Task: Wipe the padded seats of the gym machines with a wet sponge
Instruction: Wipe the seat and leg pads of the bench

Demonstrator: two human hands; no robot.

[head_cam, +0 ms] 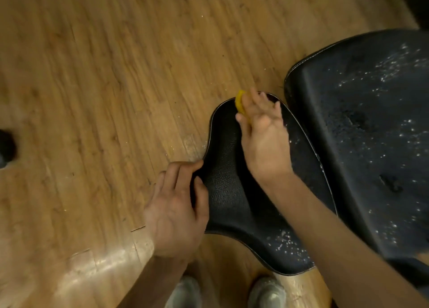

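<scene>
The left hand [176, 212] grips the near-left edge of the black padded seat [228, 191], fingers curled over it. At the seat's far tip, the right hand [262, 131] presses a yellow sponge [239, 103], which looks soft, light and squashy, best held flat under the fingers.

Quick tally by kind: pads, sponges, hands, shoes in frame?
Black seat pads: 2 (small pad, large pad)
Yellow sponge: 1
Hands: 2 (left hand, right hand)
Shoes: 2 (left shoe, right shoe)
Total: 7
</scene>
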